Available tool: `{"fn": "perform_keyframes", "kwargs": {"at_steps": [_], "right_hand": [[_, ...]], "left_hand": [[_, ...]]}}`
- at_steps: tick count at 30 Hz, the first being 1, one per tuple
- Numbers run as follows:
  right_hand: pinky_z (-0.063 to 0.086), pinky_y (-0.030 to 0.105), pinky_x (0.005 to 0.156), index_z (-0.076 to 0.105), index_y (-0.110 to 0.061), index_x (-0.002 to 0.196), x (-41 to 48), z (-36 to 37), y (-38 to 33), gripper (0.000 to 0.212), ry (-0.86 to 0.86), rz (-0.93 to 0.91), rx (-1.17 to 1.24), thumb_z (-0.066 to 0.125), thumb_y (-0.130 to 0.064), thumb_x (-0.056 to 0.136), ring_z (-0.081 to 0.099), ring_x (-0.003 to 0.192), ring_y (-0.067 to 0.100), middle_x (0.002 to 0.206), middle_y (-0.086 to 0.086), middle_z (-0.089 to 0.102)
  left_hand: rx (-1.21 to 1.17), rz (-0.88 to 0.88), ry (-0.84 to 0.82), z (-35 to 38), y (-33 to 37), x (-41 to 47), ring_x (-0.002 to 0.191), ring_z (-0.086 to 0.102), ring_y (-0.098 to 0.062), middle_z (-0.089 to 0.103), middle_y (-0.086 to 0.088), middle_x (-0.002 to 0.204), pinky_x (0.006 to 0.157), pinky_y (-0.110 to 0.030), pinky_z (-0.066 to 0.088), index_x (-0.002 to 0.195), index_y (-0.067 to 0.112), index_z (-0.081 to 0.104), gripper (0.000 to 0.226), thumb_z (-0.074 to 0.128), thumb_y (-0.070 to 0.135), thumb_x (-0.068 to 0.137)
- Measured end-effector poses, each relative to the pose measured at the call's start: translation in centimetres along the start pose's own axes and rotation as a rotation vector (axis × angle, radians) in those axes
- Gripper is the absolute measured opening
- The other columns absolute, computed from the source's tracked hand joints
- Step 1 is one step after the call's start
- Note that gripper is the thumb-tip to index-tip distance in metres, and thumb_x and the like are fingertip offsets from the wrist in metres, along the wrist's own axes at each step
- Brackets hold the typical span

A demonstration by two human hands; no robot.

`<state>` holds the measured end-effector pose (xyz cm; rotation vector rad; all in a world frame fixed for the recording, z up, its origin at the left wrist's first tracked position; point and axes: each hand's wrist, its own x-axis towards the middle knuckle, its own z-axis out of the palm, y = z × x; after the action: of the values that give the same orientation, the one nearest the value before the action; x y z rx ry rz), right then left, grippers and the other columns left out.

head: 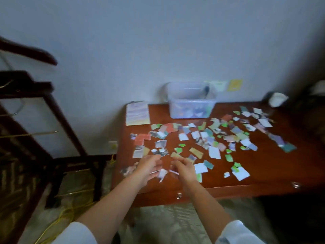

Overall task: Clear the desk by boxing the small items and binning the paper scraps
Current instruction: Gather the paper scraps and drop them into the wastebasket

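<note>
A pale wall (158,41) is seen behind everything, and the whole view is smeared by blur. At the left a dark wooden frame (44,106) is cut off by the edge, so what kind of furniture it is cannot be told. A reddish-brown wooden desk (263,169) is set against the wall, its right end lost in shadow. Patterned carpet (167,222) is seen below it, crossed by a yellow cable (61,217). A clear plastic box (191,103) is placed at the back of the desk by the wall; coloured contents are glimpsed through its side but cannot be identified. A printed sheet (137,113) is laid at the back left corner. Torn paper scraps (214,153) are scattered over most of the desktop, in front of the box and on to the right. The left hand (149,167) and right hand (185,170) are held close together over the front left of the desk, among the nearest scraps. The fingers of both are seen bent, with pale strips beside the fingertips, but whether anything is pinched cannot be told. A small metal drawer knob (179,194) is fixed to the desk's front edge.
</note>
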<state>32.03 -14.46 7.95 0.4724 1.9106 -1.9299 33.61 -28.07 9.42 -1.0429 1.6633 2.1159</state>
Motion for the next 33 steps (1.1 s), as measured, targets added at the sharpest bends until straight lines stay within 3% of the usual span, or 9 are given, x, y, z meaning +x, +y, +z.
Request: {"fn": "perform_keyframes", "kwargs": {"at_steps": [3, 7, 15, 23, 29, 33], "right_hand": [[0.053, 0.031, 0.070, 0.064, -0.007, 0.106, 1.2, -7.6, -2.3, 0.016, 0.070, -0.051, 0.057, 0.058, -0.007, 0.091, 0.060, 0.076, 0.018, 0.081, 0.007, 0.063], [0.047, 0.017, 0.051, 0.064, -0.008, 0.102, 2.9, -18.8, -5.2, 0.013, 0.157, -0.132, 0.046, 0.058, -0.006, 0.091, 0.056, 0.065, 0.013, 0.076, 0.006, 0.061], [0.055, 0.023, 0.069, 0.065, -0.017, 0.103, 5.5, -36.0, -8.8, 0.013, 0.338, -0.183, 0.086, 0.060, -0.011, 0.093, 0.063, 0.078, 0.014, 0.087, 0.005, 0.068], [0.057, 0.029, 0.080, 0.064, -0.021, 0.103, 9.3, -45.9, -10.8, 0.013, 0.465, -0.163, 0.125, 0.062, -0.012, 0.092, 0.064, 0.088, 0.016, 0.094, 0.003, 0.066], [0.057, 0.037, 0.089, 0.064, -0.019, 0.108, 15.6, -50.7, -13.5, 0.019, 0.475, -0.144, 0.108, 0.061, -0.009, 0.092, 0.055, 0.082, 0.013, 0.097, -0.004, 0.061], [0.055, 0.037, 0.091, 0.063, -0.021, 0.109, 20.7, -54.1, -15.8, 0.021, 0.472, -0.133, 0.041, 0.062, -0.010, 0.092, 0.059, 0.094, 0.015, 0.103, 0.001, 0.064]], "left_hand": [[0.029, 0.023, -0.065, 8.0, 0.2, 0.1, 0.099, 0.064, -0.022, 0.067, -0.007, 0.109, 0.090, -0.037, 0.050, 0.111, 0.013, 0.060, 0.020, 0.058, 0.024, 0.094], [0.037, 0.079, -0.098, 19.7, 0.1, -0.1, 0.100, 0.064, -0.024, 0.067, -0.009, 0.111, 0.093, -0.037, 0.050, 0.112, 0.012, 0.060, 0.020, 0.058, 0.023, 0.095], [0.124, 0.185, -0.208, 37.8, -0.5, -0.2, 0.099, 0.066, -0.022, 0.068, -0.009, 0.109, 0.091, -0.035, 0.053, 0.108, 0.014, 0.062, 0.016, 0.050, 0.015, 0.098], [0.210, 0.202, -0.249, 49.3, -0.2, 2.3, 0.100, 0.066, -0.021, 0.068, -0.008, 0.111, 0.087, -0.034, 0.054, 0.111, 0.014, 0.065, 0.019, 0.052, 0.014, 0.097], [0.205, 0.184, -0.267, 56.6, 1.2, 7.2, 0.101, 0.066, -0.021, 0.068, -0.009, 0.111, 0.081, -0.030, 0.054, 0.113, 0.012, 0.064, 0.019, 0.054, 0.014, 0.096], [0.178, 0.117, -0.278, 61.7, 3.0, 11.2, 0.104, 0.065, -0.021, 0.067, -0.010, 0.114, 0.085, -0.030, 0.053, 0.115, 0.012, 0.063, 0.021, 0.055, 0.010, 0.096]]}}
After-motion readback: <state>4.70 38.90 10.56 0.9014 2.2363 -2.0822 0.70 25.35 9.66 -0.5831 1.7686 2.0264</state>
